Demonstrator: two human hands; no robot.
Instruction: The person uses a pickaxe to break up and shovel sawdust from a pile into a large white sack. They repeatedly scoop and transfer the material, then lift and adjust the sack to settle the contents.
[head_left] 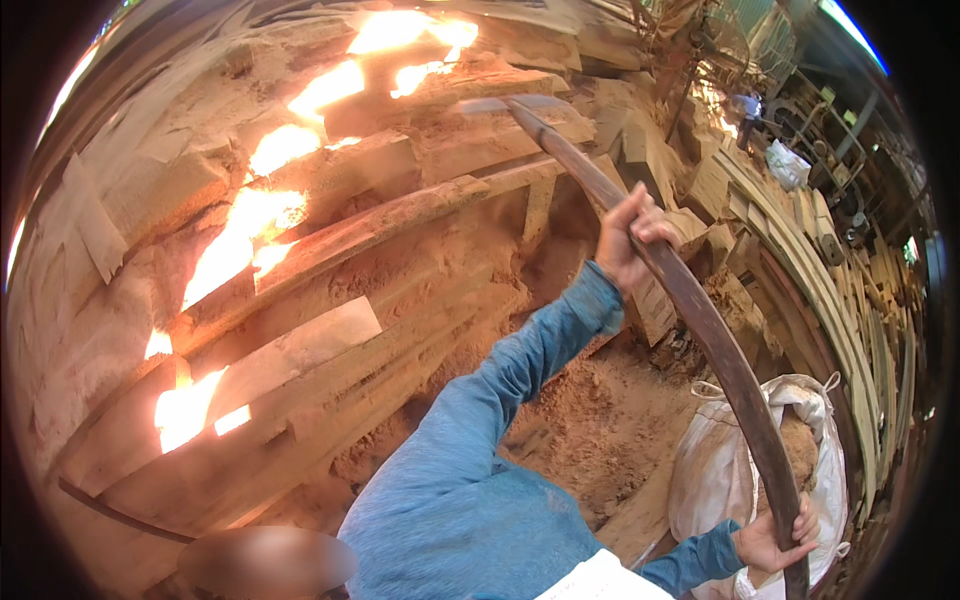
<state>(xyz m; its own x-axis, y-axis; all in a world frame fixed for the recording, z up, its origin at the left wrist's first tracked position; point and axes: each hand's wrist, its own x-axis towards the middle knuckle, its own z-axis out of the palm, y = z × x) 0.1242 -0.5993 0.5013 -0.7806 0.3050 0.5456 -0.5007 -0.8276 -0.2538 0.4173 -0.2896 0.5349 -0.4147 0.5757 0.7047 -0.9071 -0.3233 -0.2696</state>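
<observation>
A long wooden-handled tool (715,335) runs slantwise from the lower right to the upper middle. Its dark handle looks curved in this wide view. At the far end a thin, pale metal head (535,101) lies across the handle, too blurred to tell its kind, over the dusty timber. My left hand (632,240) is closed around the handle about midway, its blue-sleeved arm stretched forward. Lower down, my right hand (778,541) grips the handle close to its near end, in front of an open white sack (712,462) holding brown sawdust.
Stacked timber (300,340) coated in sawdust fills the left, with bright sunlit patches. Loose reddish sawdust (590,440) lies between the timber and the sack. Long planks (800,250) line the right. Farther back are a person (747,112), a white bag (788,165) and machinery.
</observation>
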